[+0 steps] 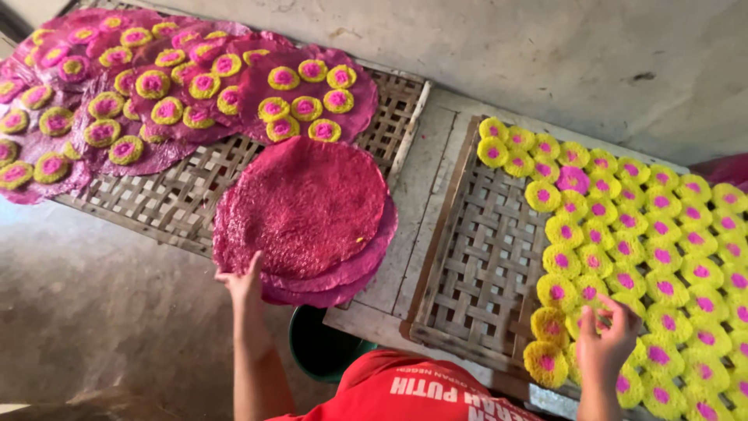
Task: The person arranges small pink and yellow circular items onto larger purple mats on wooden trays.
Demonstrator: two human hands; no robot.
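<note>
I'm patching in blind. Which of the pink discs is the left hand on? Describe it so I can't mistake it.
Start at the left woven bamboo tray. At its near right corner lies a small stack of big round magenta discs. The left hand touches the near edge of that stack. Unlike the magenta discs farther back, which carry yellow rosettes with pink centres, this stack's top is bare.

Left hand [243, 284] touches pink discs [304, 210]; right hand [606, 339] seemingly grips yellow rosettes [623, 234].
</note>
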